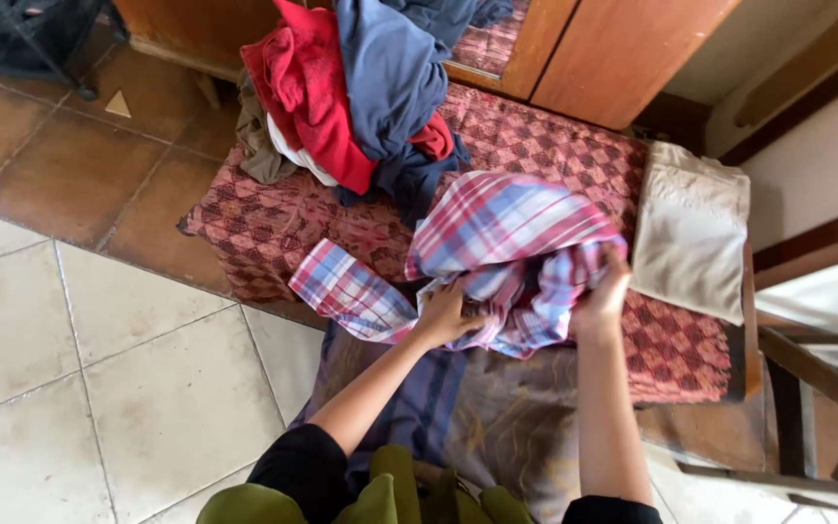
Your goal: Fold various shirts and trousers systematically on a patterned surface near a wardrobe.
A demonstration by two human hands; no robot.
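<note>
A red, blue and white plaid shirt (497,228) lies bunched on a bed covered by a red patterned cloth (273,228). My left hand (448,315) grips the shirt's lower edge near a sleeve that trails to the left. My right hand (605,286) clutches the shirt's right side, fingers buried in the fabric. Both forearms reach up from the bottom of the view.
A heap of clothes (351,97), red, navy, white and brown, sits at the bed's far left. A folded beige garment (691,228) lies at the right. Wooden cupboard doors (623,53) stand behind. A tiled floor (99,330) spreads left; a wooden frame (817,378) is at right.
</note>
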